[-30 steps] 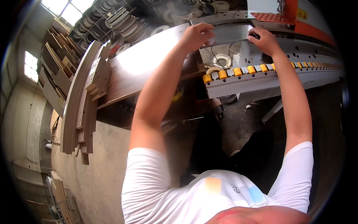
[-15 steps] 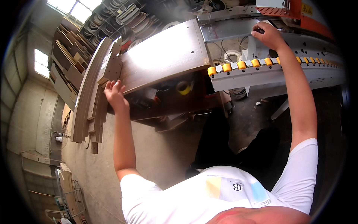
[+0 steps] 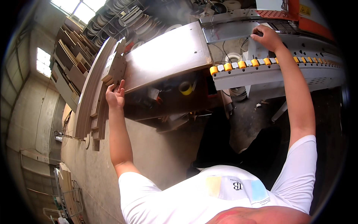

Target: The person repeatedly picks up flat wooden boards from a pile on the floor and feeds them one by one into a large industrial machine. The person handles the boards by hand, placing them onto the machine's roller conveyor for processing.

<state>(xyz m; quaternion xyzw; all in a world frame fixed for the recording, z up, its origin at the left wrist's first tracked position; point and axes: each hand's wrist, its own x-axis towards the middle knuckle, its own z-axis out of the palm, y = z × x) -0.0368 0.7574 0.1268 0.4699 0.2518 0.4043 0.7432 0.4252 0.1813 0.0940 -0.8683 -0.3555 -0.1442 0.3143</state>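
My left hand (image 3: 115, 98) is raised with its fingers apart and holds nothing. It is beside a stack of narrow wood-coloured boards (image 3: 89, 95), near the left end of a brown wood-grain worktop (image 3: 164, 56). My right hand (image 3: 267, 38) is over the edge-banding machine (image 3: 317, 48), close to a flat metal guide plate (image 3: 227, 33). Its fingers are curled in toward the thumb, and whatever lies between them, if anything, is too small or shaded to make out. A row of yellow and white rollers (image 3: 254, 62) runs along a grey rail below my right wrist.
Under the worktop, an open shelf holds a yellow tape roll (image 3: 185, 88) and dark tools. Rolls of edging strip (image 3: 136, 20) hang on a rack behind. More panels (image 3: 71, 59) lean at the far left. Cables and a white coil (image 3: 233, 58) lie beneath the machine.
My left hand has opened wider and turned, its fingers now further apart beside the stack. My right hand stays curled at about the same place. The view has shifted slightly.
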